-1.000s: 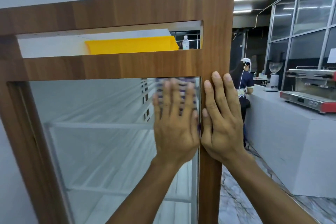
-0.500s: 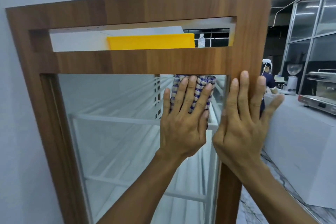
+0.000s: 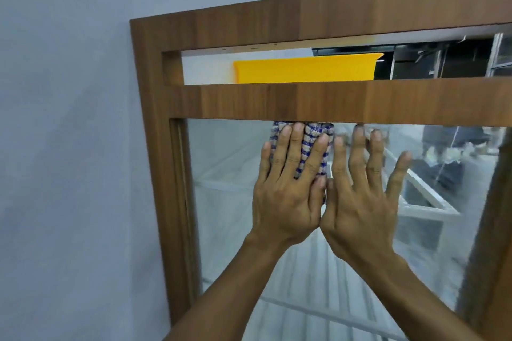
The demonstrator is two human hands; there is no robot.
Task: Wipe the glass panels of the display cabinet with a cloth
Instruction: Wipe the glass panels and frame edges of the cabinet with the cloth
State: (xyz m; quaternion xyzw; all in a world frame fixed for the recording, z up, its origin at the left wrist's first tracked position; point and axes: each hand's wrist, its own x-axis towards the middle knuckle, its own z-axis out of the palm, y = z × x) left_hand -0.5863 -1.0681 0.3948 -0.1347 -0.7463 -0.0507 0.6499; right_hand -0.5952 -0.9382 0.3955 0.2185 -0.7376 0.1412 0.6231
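Cloth (image 3: 313, 144) in blue and white check lies flat against the glass panel (image 3: 221, 202) of the display cabinet, at the very top of the pane. Its upper edge touches the underside of the wooden crossbar (image 3: 277, 101). The left hand (image 3: 288, 196) presses it there with straight, slightly spread fingers; nothing is clenched, and the cloth shows between and above the fingers. The right hand (image 3: 363, 202) lies just beside it, also released, palm flat on the bare glass and fingers fanned out, its thumb against the left thumb. White shelf rails (image 3: 421, 210) show through the pane. A wooden frame (image 3: 155, 147) borders the glass on the left. Above the crossbar, a slot in the frame reveals a yellow tray-like object (image 3: 304, 70). A pale grey-blue wall (image 3: 69, 147) lies left of the cabinet.
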